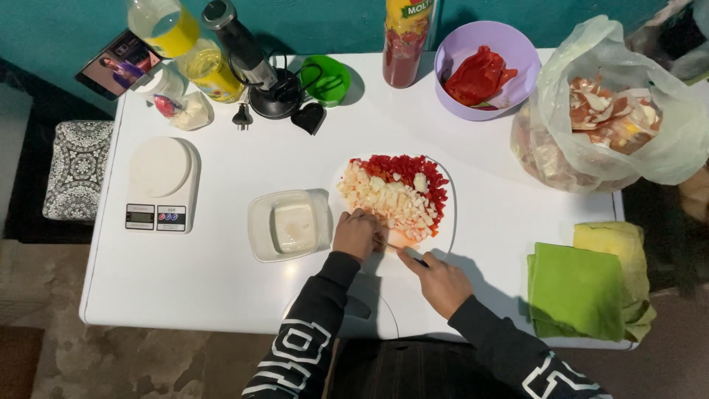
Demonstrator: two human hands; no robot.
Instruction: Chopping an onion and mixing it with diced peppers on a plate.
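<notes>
From my seat at the feed, nearest the camera I see both dark sleeves with white lettering coming up from 6 o'clock. My right hand (441,281) sits closest, fingers wrapped around the handle of a knife (405,255) whose blade angles toward 10 o'clock and reaches the near edge of the chopped food; much of the blade is hard to make out. My left hand (357,234) lies just beyond it, at 10 o'clock from the right one, fingers curled under and knuckles pressed onto the near end of the pale diced pieces (391,201). Those pieces are heaped on a white cutting board (448,214) at the middle of the white table (221,281), with diced red pepper (410,168) banked along the heap's far and right sides.

At 9 o'clock from the board, just beside my left hand, stands a square clear plastic container (289,224) with something whitish inside. Further toward 9 o'clock is a white kitchen scale (161,185). At 3 o'clock, near the table's right edge, lie folded green and yellow cloths (583,288).

Farther off, at 2 o'clock, a clear plastic bag (613,111) holds peelings and scraps. At 1 o'clock a lilac bowl (509,52) holds large red pepper pieces (478,75), with a bottle of red sauce (403,44) beside it at 12. At 11 o'clock stand a small green bowl (329,77), a hand blender (247,59) and yellow oil bottles (188,48)
</notes>
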